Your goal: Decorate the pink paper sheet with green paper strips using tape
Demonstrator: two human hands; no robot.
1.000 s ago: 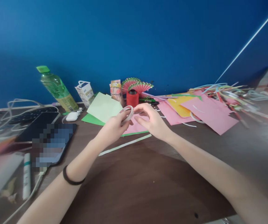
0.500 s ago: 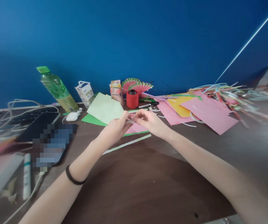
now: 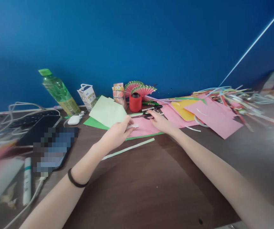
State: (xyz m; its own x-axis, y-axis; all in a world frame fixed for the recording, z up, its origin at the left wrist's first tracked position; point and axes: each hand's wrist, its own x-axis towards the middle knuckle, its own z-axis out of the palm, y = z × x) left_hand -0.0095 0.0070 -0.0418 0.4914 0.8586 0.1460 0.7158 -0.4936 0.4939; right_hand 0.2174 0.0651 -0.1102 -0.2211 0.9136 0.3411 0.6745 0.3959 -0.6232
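My left hand (image 3: 120, 129) is closed in a pinch on a small white paper strip (image 3: 133, 126), whose end sticks out past the fingertips. My right hand (image 3: 160, 121) has its fingers and thumb around the black handles of a pair of scissors (image 3: 148, 115); the blades point left. Beneath both hands lies pink paper (image 3: 146, 126) with a green edge. A pale green strip (image 3: 129, 149) rests on the table in front of it. Light green paper (image 3: 108, 111) is just beyond my left hand.
A red spool (image 3: 135, 103) stands behind the scissors, beside pink-and-green folded paper fans (image 3: 143, 88). Pink sheets (image 3: 214, 116) and a heap of paper strips (image 3: 237, 101) spread to the right. On the left are a green bottle (image 3: 60, 93), a phone (image 3: 55, 149) and a marker (image 3: 27, 181).
My right hand has parted from the left and moved slightly right, onto the scissors. The left hand stays nearly in place, keeping the white strip.
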